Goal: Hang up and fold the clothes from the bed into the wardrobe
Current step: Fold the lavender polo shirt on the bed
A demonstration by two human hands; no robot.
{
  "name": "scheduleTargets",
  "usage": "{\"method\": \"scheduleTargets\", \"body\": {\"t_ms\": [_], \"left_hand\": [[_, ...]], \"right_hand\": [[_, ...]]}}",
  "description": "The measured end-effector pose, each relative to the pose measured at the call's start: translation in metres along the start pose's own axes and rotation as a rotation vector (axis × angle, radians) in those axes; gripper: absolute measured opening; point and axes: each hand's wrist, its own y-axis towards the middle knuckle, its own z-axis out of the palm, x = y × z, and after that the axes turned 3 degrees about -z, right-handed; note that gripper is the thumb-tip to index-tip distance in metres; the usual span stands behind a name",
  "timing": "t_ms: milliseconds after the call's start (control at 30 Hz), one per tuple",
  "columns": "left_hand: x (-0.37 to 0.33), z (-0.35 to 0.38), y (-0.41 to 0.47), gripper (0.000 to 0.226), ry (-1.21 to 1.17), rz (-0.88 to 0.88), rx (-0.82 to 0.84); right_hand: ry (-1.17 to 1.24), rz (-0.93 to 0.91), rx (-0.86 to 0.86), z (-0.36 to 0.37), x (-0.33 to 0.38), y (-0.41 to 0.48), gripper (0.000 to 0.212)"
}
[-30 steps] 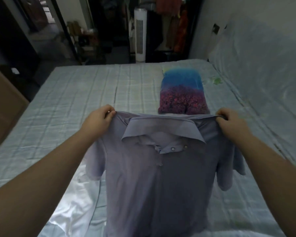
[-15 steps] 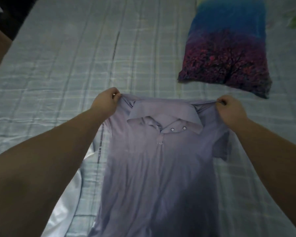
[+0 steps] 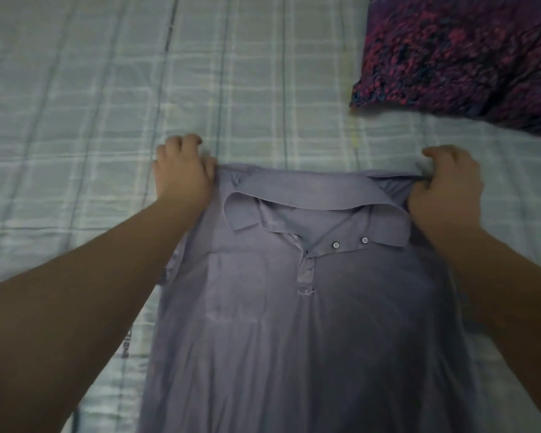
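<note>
A lilac polo shirt [image 3: 310, 323] lies front side up on the bed, collar away from me, two white buttons showing at the placket. My left hand [image 3: 181, 173] grips its left shoulder with curled fingers. At the other shoulder my right hand [image 3: 447, 189] pinches the fabric beside the collar. Both sleeves are largely hidden under my forearms. The wardrobe is out of view.
The bed is covered by a pale blue-green checked sheet [image 3: 107, 120]. A pillow [image 3: 463, 51] with a purple and red tree print lies at the top right, just beyond the shirt.
The shirt hung in the air a second ago; both hands have lowered it flat onto the sheet. My view has tilted down, so the room and the wardrobe area dropped out of sight.
</note>
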Motion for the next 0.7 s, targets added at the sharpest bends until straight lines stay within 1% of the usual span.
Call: {"method": "scheduleTargets", "body": {"t_ms": [33,67,100,167,200,233,333,467,533,633,700], "left_hand": [[-0.005,-0.002,-0.005,0.037,-0.051,0.072,-0.095],[-0.012,-0.006,-0.012,0.039,-0.122,0.184,-0.161],[-0.021,-0.008,-0.023,0.040,-0.178,0.313,-0.166],[-0.039,-0.009,-0.048,0.045,-0.169,0.532,-0.045],[-0.044,-0.005,-0.059,0.047,-0.112,0.599,0.026],[-0.048,0.000,-0.068,0.049,-0.039,0.629,0.098],[-0.041,0.017,-0.086,0.058,0.155,0.595,0.272],[-0.029,0.029,-0.090,0.064,0.257,0.561,0.368],[-0.029,0.030,-0.089,0.064,0.253,0.548,0.412],[-0.033,0.023,-0.089,0.059,0.221,0.529,0.432],[-0.036,0.010,-0.094,0.063,0.170,0.510,0.439]], "right_hand": [[0.044,-0.081,0.001,0.000,0.008,-0.007,0.050],[0.058,-0.168,0.020,0.001,0.017,-0.015,0.047],[0.031,-0.260,0.052,0.002,0.026,-0.024,0.045],[-0.067,-0.397,0.151,0.008,0.038,-0.040,0.047],[-0.113,-0.419,0.198,0.012,0.039,-0.045,0.050],[-0.155,-0.414,0.239,0.016,0.036,-0.049,0.053],[-0.246,-0.367,0.329,0.024,0.018,-0.054,0.060],[-0.315,-0.403,0.369,0.032,0.005,-0.056,0.061],[-0.324,-0.398,0.368,0.034,0.005,-0.057,0.061],[-0.303,-0.341,0.383,0.032,0.012,-0.060,0.063],[-0.271,-0.293,0.374,0.022,0.020,-0.067,0.061]]}}
